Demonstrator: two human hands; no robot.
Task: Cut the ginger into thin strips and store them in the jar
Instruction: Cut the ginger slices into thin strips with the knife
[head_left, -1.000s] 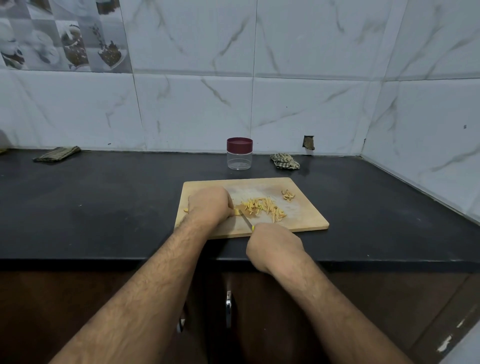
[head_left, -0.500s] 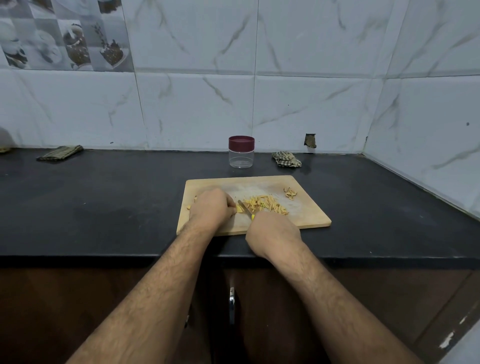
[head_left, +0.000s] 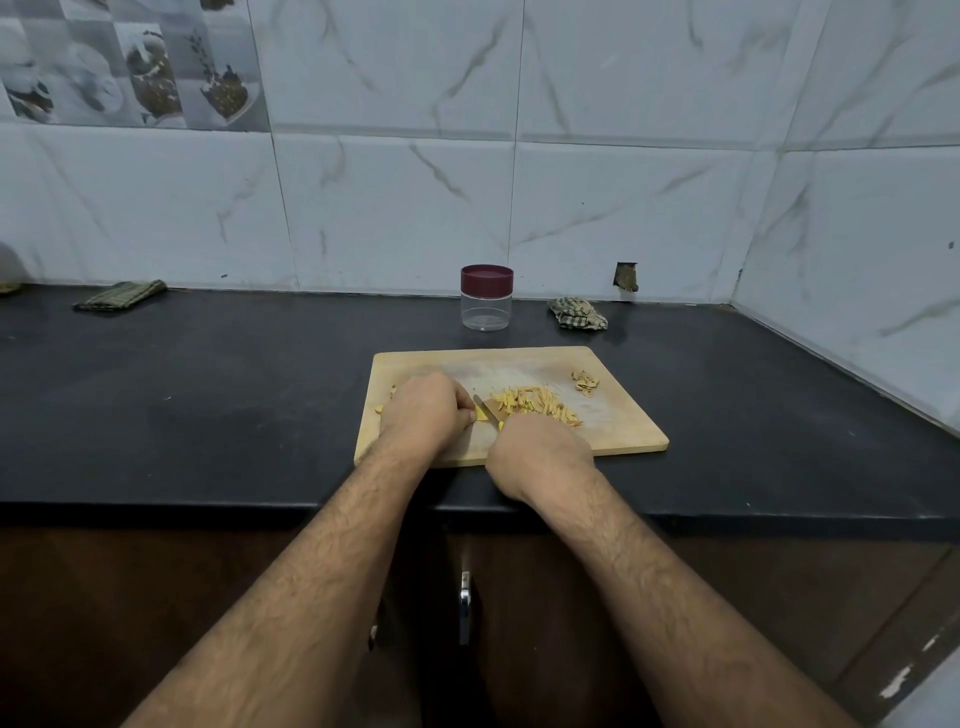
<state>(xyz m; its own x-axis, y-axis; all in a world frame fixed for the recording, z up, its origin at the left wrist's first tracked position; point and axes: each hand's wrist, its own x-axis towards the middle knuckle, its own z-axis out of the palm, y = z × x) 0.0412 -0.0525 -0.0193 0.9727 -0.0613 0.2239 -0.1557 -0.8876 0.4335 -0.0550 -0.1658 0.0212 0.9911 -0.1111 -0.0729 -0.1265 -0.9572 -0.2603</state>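
Observation:
A wooden cutting board (head_left: 618, 426) lies on the black counter. My left hand (head_left: 423, 413) curls over a yellow piece of ginger (head_left: 480, 414) and holds it down on the board. My right hand (head_left: 540, 454) grips a small knife (head_left: 485, 408) with a yellow handle; its blade sits right beside the held ginger. A pile of thin ginger strips (head_left: 535, 402) lies just right of the blade. A few peel scraps (head_left: 584, 383) sit near the board's far right. The clear jar (head_left: 486, 306) with its maroon lid on stands behind the board.
A crumpled checked cloth (head_left: 576, 314) lies right of the jar by the wall. A folded green cloth (head_left: 120, 296) lies far left on the counter. Tiled walls close the back and right side. A cabinet handle (head_left: 465, 605) shows below the counter edge.
My right hand has pushed forward over the board with the knife, so less blade shows. My left hand stays on the ginger. The camera has shifted slightly.

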